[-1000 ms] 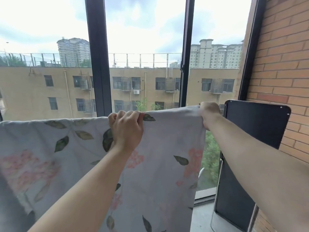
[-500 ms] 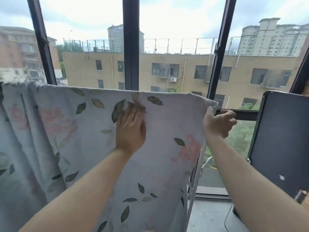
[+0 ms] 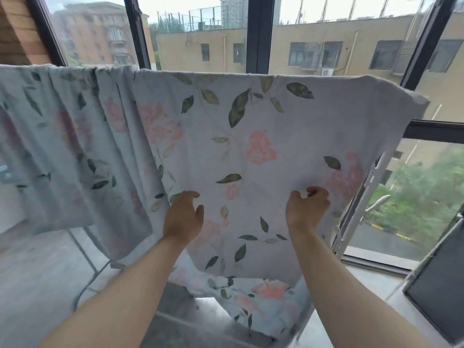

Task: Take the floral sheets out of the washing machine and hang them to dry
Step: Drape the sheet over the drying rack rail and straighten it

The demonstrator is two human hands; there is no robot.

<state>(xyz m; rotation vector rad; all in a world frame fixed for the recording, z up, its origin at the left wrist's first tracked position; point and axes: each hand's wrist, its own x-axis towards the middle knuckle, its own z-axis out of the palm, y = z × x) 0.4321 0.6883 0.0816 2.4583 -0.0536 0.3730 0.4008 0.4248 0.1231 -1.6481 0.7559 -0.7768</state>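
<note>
My left hand [image 3: 183,217] lies relaxed, fingers loose, against the pale fabric sheet printed with pink flowers and green leaves [image 3: 251,126]. My right hand [image 3: 307,208] pinches a fold of it. The sheet hangs draped over the white drying rack [image 3: 371,177]. I judge it soft, limp and damp-heavy, best gripped along its edges. Below lies the grey tiled floor [image 3: 37,272]; beyond stands the black-framed window [image 3: 259,33].

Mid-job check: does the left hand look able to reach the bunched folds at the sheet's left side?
Probably yes. The left hand holds nothing, its fingers relaxed against the floral sheet. The bunched folds hang just to its left, with nothing in between.
</note>
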